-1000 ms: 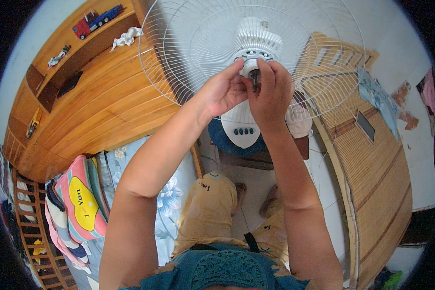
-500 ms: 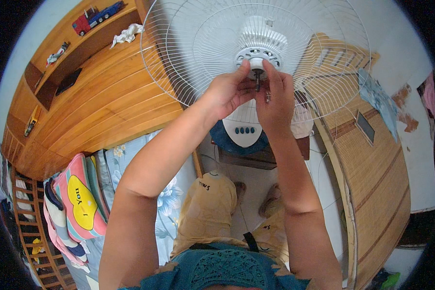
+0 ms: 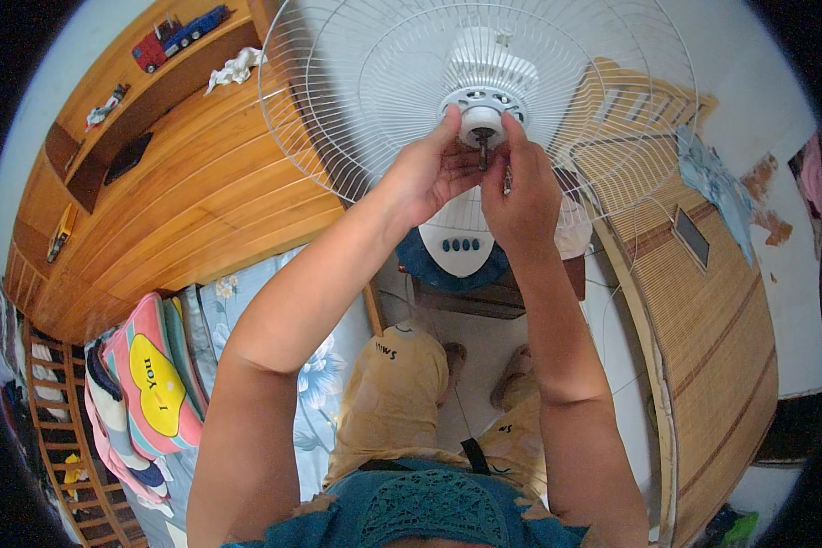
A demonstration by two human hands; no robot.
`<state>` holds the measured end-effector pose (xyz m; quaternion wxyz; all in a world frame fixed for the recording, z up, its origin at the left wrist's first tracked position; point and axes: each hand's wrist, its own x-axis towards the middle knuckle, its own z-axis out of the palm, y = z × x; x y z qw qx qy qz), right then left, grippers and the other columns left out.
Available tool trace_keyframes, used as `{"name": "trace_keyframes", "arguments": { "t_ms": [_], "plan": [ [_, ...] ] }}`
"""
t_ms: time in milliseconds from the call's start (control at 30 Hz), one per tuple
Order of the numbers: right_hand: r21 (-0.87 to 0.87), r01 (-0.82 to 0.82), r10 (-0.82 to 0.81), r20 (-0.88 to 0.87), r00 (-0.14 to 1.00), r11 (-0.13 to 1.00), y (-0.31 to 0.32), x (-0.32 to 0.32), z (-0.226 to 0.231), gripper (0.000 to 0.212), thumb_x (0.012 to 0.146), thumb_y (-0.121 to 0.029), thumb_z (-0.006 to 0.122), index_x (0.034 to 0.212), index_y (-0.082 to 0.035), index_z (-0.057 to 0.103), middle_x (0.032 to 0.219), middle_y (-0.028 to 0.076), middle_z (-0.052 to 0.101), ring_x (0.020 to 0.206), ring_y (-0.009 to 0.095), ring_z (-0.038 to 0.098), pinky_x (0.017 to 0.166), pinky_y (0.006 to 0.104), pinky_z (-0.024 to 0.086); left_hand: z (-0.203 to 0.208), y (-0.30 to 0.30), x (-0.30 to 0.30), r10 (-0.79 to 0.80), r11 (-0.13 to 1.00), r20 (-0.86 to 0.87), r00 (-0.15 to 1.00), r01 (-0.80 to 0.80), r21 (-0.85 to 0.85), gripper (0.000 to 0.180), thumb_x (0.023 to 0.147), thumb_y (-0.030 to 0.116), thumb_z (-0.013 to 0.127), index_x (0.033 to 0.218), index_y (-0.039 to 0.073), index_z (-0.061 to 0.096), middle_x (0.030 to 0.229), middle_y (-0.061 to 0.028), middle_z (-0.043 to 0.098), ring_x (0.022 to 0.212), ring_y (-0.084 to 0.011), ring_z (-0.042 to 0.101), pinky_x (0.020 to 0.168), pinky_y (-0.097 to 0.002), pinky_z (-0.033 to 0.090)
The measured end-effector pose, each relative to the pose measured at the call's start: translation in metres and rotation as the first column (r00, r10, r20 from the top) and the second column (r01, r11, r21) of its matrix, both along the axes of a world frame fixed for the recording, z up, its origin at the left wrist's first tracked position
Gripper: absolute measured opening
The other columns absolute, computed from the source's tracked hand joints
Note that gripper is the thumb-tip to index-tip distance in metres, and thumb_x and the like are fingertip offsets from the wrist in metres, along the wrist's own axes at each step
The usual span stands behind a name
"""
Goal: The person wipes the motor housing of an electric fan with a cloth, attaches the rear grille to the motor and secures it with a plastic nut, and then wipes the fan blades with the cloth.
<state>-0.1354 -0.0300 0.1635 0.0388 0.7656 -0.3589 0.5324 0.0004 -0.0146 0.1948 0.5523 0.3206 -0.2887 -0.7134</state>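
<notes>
A standing fan's round wire rear grille (image 3: 356,110) spreads in front of me, no blades on it. At its hub, a white plastic ring nut (image 3: 482,119) sits around the dark metal shaft (image 3: 483,151), which points toward me. My left hand (image 3: 429,173) grips the nut's left side, its thumb up along the rim and fingers curled below. On the opposite side my right hand (image 3: 524,187) has its fingers against the nut. Parts of both hands' fingertips are hidden. Below the hands shows the white fan base panel (image 3: 461,245) with a row of dark buttons.
On the left stands a wooden headboard with shelves (image 3: 183,192), a toy truck (image 3: 178,38) on top. A flowered bed (image 3: 315,384) holds folded pillows (image 3: 160,379). To the right, a bamboo mat (image 3: 703,320) bears a dark flat device (image 3: 692,239) and a light blue cloth (image 3: 717,187).
Both hands have spread slightly and shifted around the nut, so more of its white face now shows. The grille appears a little farther left in view.
</notes>
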Motion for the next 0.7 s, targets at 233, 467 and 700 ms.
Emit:
{"name": "trace_keyframes", "arguments": {
  "t_ms": [233, 467, 700],
  "plan": [
    [-0.048, -0.045, 0.048, 0.064, 0.997, 0.998, 0.001, -0.001, 0.002, 0.054, 0.071, -0.005, 0.059, 0.123, -0.003, 0.044, 0.102, 0.019, 0.048, 0.089, 0.033, 0.053, 0.074, 0.0389, 0.048, -0.010, -0.004, 0.002, -0.062, 0.998, -0.206, 0.977, 0.061, -0.010, 0.045, 0.094, 0.037, 0.038, 0.115, -0.002, 0.047, 0.108, -0.0165, 0.055, 0.102, -0.0277, 0.054, 0.092, -0.0366, 0.044],
    [0.013, -0.068, 0.067, 0.066, 0.996, 0.998, 0.001, 0.004, 0.000, 0.058, 0.072, -0.015, 0.068, 0.122, 0.001, 0.043, 0.111, 0.021, 0.046, 0.096, 0.035, 0.051, 0.078, 0.0385, 0.047, -0.012, -0.010, 0.004, -0.088, 0.994, -0.171, 0.981, 0.076, -0.078, 0.044, 0.094, 0.036, 0.038, 0.116, -0.001, 0.046, 0.111, -0.0161, 0.055, 0.102, -0.0283, 0.054, 0.090, -0.0360, 0.046],
    [0.038, -0.059, 0.055, 0.096, 0.994, 0.998, 0.002, 0.007, 0.002, 0.057, 0.073, -0.017, 0.067, 0.121, 0.003, 0.043, 0.110, 0.022, 0.047, 0.097, 0.036, 0.051, 0.079, 0.0390, 0.047, -0.011, -0.013, 0.007, -0.080, 0.997, -0.183, 0.980, 0.076, -0.027, 0.052, 0.091, 0.044, 0.042, 0.114, -0.002, 0.048, 0.108, -0.0158, 0.056, 0.101, -0.0265, 0.055, 0.087, -0.0340, 0.046]
  ]
}}
